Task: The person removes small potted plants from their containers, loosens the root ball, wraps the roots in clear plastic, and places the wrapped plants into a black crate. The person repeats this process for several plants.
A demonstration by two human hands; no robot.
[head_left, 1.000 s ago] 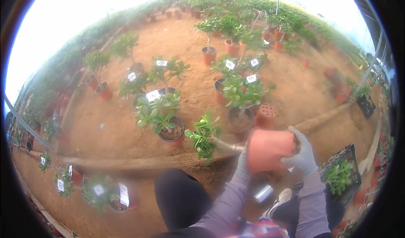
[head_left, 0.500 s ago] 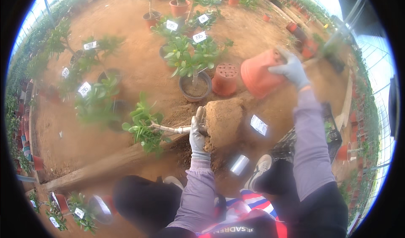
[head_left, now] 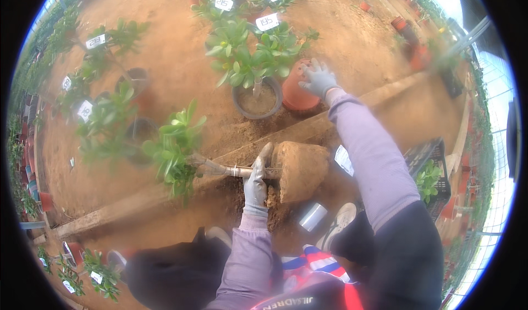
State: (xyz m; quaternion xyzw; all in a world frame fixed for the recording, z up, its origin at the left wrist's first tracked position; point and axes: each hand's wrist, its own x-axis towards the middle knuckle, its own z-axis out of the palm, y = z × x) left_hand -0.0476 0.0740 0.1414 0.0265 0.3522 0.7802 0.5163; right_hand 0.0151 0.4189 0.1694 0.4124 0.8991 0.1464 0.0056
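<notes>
Plant (head_left: 234, 171), out of any pot, held sideways in front of me: leafy crown (head_left: 175, 150) to the left, pot-shaped root ball (head_left: 305, 170) to the right. My gloved left hand (head_left: 256, 184) is closed round the stem just beside the root ball; loose soil (head_left: 281, 217) shows on the ground below. Farther out, my gloved right hand (head_left: 319, 79) lies on the base of an upturned orange pot (head_left: 298, 97); whether the fingers grip it or merely rest there, I cannot tell. Close against that pot, to its left, stands a potted plant (head_left: 250, 54) with a white tag (head_left: 268, 22) among its leaves. A long board (head_left: 126, 206) runs obliquely between this pair and me, passing behind the held stem. On my side of it are a silvery cylinder (head_left: 312, 216), near my shoe (head_left: 345, 216), and a white label (head_left: 345, 160), partly covered by my right forearm. Beyond the forearm, at right, a black crate (head_left: 444, 184) contains leafy greenery (head_left: 428, 179). More potted plants (head_left: 113, 123), blurred, stand at left.
</notes>
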